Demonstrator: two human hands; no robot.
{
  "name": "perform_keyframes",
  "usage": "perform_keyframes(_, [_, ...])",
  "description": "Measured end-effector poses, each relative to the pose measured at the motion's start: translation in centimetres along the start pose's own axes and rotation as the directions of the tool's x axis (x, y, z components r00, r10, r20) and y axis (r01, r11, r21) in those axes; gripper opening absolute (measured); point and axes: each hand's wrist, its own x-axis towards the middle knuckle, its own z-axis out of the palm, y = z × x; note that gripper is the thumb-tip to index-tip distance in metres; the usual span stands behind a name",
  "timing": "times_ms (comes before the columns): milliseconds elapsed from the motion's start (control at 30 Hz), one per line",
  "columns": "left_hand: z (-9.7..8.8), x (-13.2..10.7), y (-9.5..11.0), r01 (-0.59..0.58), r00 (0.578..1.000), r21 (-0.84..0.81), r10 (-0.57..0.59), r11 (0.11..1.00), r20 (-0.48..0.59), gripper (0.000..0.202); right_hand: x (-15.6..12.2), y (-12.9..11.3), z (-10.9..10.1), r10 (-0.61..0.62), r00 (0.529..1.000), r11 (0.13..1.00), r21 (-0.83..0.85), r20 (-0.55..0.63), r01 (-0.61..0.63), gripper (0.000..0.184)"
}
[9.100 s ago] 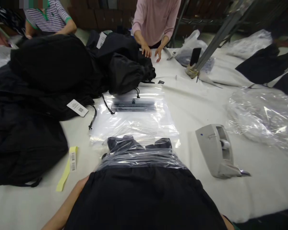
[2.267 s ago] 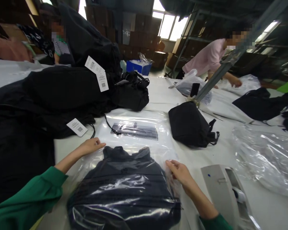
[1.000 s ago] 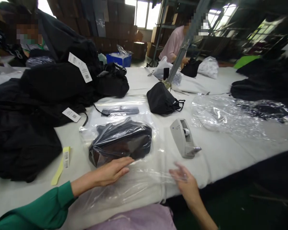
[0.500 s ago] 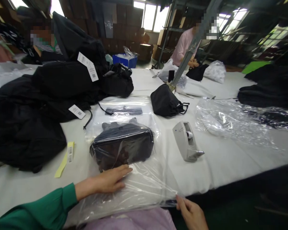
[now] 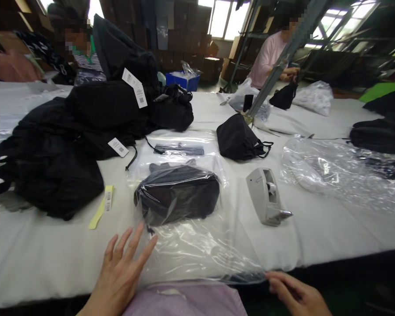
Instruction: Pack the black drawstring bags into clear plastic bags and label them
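Observation:
A clear plastic bag [image 5: 197, 250] lies flat before me, its near edge at the table's front. Inside it rests a black drawstring pouch [image 5: 181, 197], seen through the film. My left hand [image 5: 121, 267] is spread at the bag's left side, its fingertips near the film; whether they touch it I cannot tell. At the bag's near right corner, my right hand [image 5: 292, 292] pinches the plastic edge between thumb and fingers. Beyond the pouch, a dark striped label print [image 5: 179, 150] shows on white under the film.
To the right stand a grey tape dispenser [image 5: 268, 197] and another black pouch [image 5: 240, 138]. Black bags with tags [image 5: 82, 127] are heaped at left, near a yellow strip [image 5: 102, 208]. Loose clear film [image 5: 332, 171] lies at right. A slanted metal post [image 5: 276, 74] rises mid-table. Two people are across the table.
My left hand has drawn back from the film to the left, and its fingers have spread. My right hand still pinches the bag's corner. The view has shifted slightly left.

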Motion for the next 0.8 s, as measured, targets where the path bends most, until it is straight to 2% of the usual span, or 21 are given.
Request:
perform_keyframes(67, [0.6,-1.1,-0.4,0.044,0.998,-0.034,-0.046,0.998,-0.049,0.081,1.2,-2.9,-2.0,-0.114,0.989,0.991,0.053,-0.097,0.119,0.039])
perform_keyframes(133, [1.7,-1.9,-0.4,0.091,0.994,-0.131,-0.098,0.987,-0.051,0.080,3.2,-6.4,-2.3,-0.320,0.944,0.944,0.053,-0.076,0.324,0.032])
perform_keyframes(167, [2.3,-2.2,-0.2,0.121,0.991,-0.186,-0.130,0.975,-0.039,0.078,4.4,-8.2,-1.8,-0.439,0.899,0.897,0.052,-0.002,0.438,0.028])
perform_keyframes(233, [3.5,-2.7,0.5,0.176,0.982,-0.269,-0.186,0.947,-0.015,0.074,7.2,-11.3,0.7,-0.635,0.757,0.772,0.104,0.152,0.627,0.026])
perform_keyframes(333, [4.5,-3.5,1.5,0.233,0.966,-0.307,-0.255,0.923,-0.035,0.068,11.3,-14.0,5.8,-0.766,0.549,0.632,0.238,0.333,0.738,0.029])
perform_keyframes(367, [4.6,-3.7,1.6,0.227,0.962,-0.316,-0.262,0.921,-0.072,0.067,12.5,-14.2,7.5,-0.781,0.496,0.606,0.268,0.380,0.749,0.029])
perform_keyframes(433, [4.4,-4.4,1.7,0.139,0.954,-0.337,-0.217,0.931,-0.207,0.064,14.3,-13.9,10.2,-0.785,0.423,0.580,0.298,0.451,0.758,0.030])
perform_keyframes(533, [3.6,-5.6,1.1,-0.071,0.916,-0.311,-0.062,0.948,-0.397,0.061,15.7,-12.4,12.5,-0.772,0.383,0.574,0.301,0.507,0.761,0.031])
perform_keyframes(600, [2.9,-6.4,0.6,-0.149,0.922,-0.287,0.029,0.946,-0.385,0.060,15.8,-11.2,12.9,-0.754,0.367,0.578,0.285,0.544,0.764,0.032])
perform_keyframes(667, [2.3,-7.3,-0.3,-0.195,0.946,-0.290,0.101,0.937,-0.307,0.061,15.7,-10.1,13.0,-0.729,0.349,0.579,0.259,0.589,0.773,0.033])
perform_keyframes(800, [1.6,-9.2,-2.5,-0.215,0.971,-0.333,0.166,0.918,-0.171,0.065,15.7,-7.9,13.2,-0.706,0.313,0.553,0.218,0.636,0.804,0.034])
